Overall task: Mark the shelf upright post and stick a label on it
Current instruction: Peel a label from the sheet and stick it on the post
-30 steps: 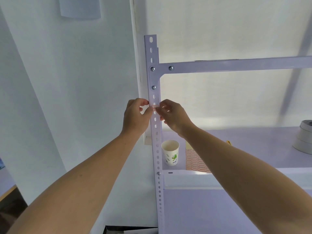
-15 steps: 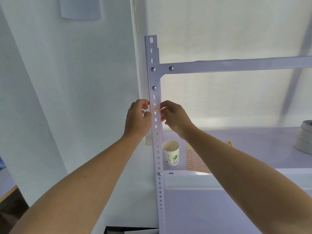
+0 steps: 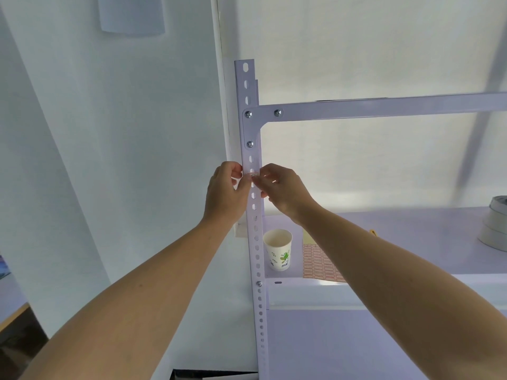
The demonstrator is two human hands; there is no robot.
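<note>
High on the white upright post [image 3: 253,229], just below the bolt [image 3: 250,144] under the corner of the cross beam [image 3: 384,106], a small label [image 3: 253,176] with red print lay across the post's front face, over its row of slots. Both hands were raised to it, one on each side of the post. The left hand [image 3: 226,193] reached in from the left with its fingers curled, its thumb and forefinger closed on the label's left end and its thumb lying against the post. The right hand [image 3: 282,187] reached in from the right, fingers likewise curled, its fingertips pinching the label's right end. Whether the label was already stuck down or only held against the metal could not be told.

Lower down, on the shelf board [image 3: 411,223], a paper cup [image 3: 278,252] with green print stood upright just beside the post, on its right. A sheet of labels [image 3: 319,263] with rows of red frames lay flat near the cup, partly hidden by the right forearm. At the far right edge, well apart from the cup, tape rolls [image 3: 493,229] were stacked on the same board. A pale wall [image 3: 123,133] stood to the left of the post.
</note>
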